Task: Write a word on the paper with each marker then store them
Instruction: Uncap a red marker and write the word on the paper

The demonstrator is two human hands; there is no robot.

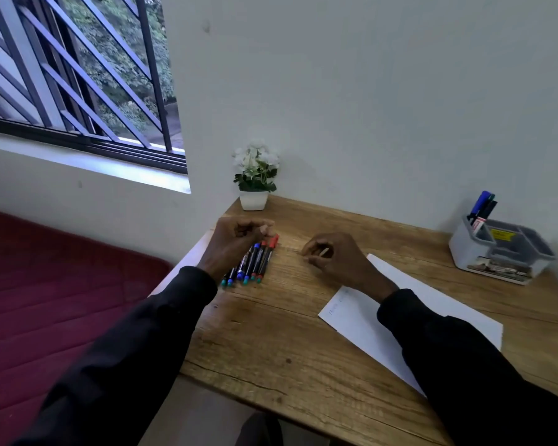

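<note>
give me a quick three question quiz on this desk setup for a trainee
1. True or false: the row of markers lies on the paper.
2. Where on the desk does the grey organiser stand? A) near left edge B) far right C) on the paper
3. Fill in: the white plant pot stands at the desk's far ___ corner.
Key: 1 false, they lie on bare wood left of the paper; 2 B; 3 left.
</note>
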